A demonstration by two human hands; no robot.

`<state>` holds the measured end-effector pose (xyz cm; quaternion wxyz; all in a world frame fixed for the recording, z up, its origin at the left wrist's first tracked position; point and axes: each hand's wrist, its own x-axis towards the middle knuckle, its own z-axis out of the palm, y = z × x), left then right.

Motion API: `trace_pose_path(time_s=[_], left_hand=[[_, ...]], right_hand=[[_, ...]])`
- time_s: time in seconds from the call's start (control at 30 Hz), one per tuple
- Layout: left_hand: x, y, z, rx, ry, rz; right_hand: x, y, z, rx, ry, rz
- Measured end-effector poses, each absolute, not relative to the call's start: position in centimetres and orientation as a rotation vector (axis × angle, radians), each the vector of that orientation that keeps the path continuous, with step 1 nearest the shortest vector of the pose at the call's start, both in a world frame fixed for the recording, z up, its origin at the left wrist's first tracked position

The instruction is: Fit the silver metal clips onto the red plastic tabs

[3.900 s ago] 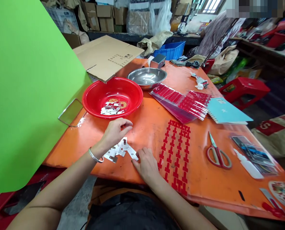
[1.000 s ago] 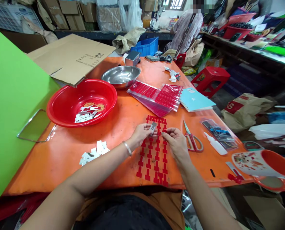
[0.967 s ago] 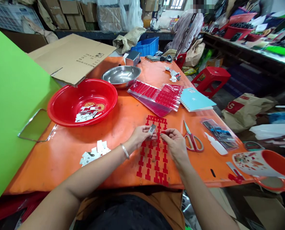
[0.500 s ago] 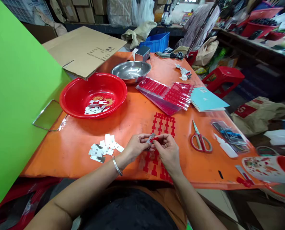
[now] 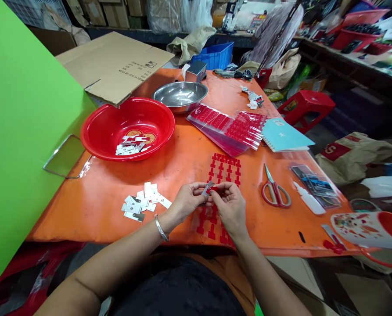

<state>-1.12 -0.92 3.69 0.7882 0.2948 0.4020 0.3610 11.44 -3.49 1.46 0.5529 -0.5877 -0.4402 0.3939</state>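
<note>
Between the fingertips of my left hand (image 5: 189,198) is a small flat metal plate (image 5: 207,188), held at a tilt. My right hand (image 5: 229,201) pinches a small red sticker (image 5: 213,189) against that plate. Both hands meet above a sheet of red T-shaped stickers (image 5: 224,169), which they partly cover. To the left of my left wrist lies a loose pile of white and silver metal plates (image 5: 143,202). More such plates, some with red on them, lie in the red basin (image 5: 97,147) further back.
Red-handled scissors (image 5: 276,193), a white bottle (image 5: 309,198) and a patterned cup (image 5: 360,228) lie to the right. Behind are red sticker sheets (image 5: 222,125), a blue notebook (image 5: 286,134) and a steel bowl (image 5: 182,94). A cardboard flap (image 5: 113,66) overhangs the basin; a green panel (image 5: 27,123) stands left.
The view has shifted very slightly. Both hands stay in nearly the same place, still holding the plate and the red sticker together.
</note>
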Motion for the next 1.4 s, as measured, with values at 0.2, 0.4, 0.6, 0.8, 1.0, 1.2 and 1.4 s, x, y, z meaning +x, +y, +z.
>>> trace_pose_path(time_s=[0.2,0.4,0.6,0.8,1.0,1.2,1.4], left_hand=[[-1.0,-1.0,3.8,0.633,0.873,0.776],[-0.9,-1.0,3.5,0.645,0.876,0.773],[-1.1,-1.0,2.9,0.674,0.844,0.776],[-1.2,-1.0,3.0,0.689,0.838,0.767],[-1.2,-1.1,3.0,0.689,0.862,0.791],[-1.0,-1.4,2.9,0.71,0.902,0.837],[-0.9,-1.6,3.3,0.728,0.917,0.836]], right_hand=[[11.4,-3.5,1.5,-1.405,-1.026,0.943],[11.5,-3.6,1.4,-1.421,-1.034,0.933],[11.5,-3.7,1.3,-1.433,-1.041,0.921],[11.4,-3.7,1.4,-1.437,-1.069,0.893],[11.3,-4.0,1.4,-1.429,-1.086,0.884],[11.1,-4.6,2.1,-1.447,-1.253,0.734],[11.6,-3.9,2.9,-1.479,-1.379,0.458]])
